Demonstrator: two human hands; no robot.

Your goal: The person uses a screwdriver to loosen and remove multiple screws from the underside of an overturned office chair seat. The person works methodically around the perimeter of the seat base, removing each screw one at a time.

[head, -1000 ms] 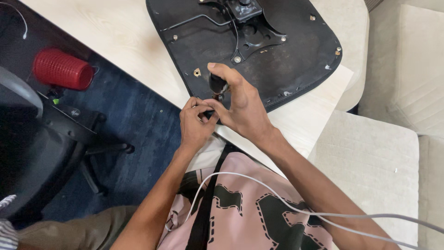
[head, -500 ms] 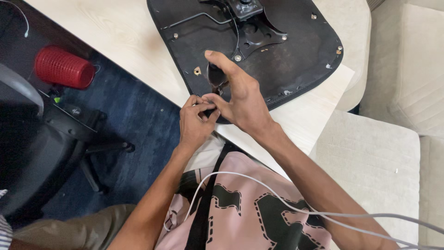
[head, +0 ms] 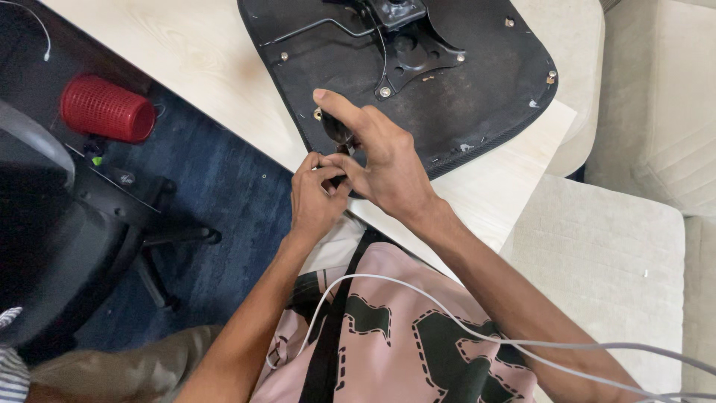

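An upturned black chair seat with a metal bracket and several screws lies on a pale wooden table. My right hand grips the dark handle of a screwdriver at the seat's near edge, forefinger stretched along it. My left hand pinches the tool's lower end, or a small part there, right beneath the right hand. The tip is hidden by my fingers.
A red mesh cup lies on its side on the dark blue carpet at left, beside a black office chair. Cream cushions fill the right. A grey cable crosses my lap.
My right hand has shifted slightly left and up along the handle, tilting the screwdriver leftwards. The left hand has stayed in place.
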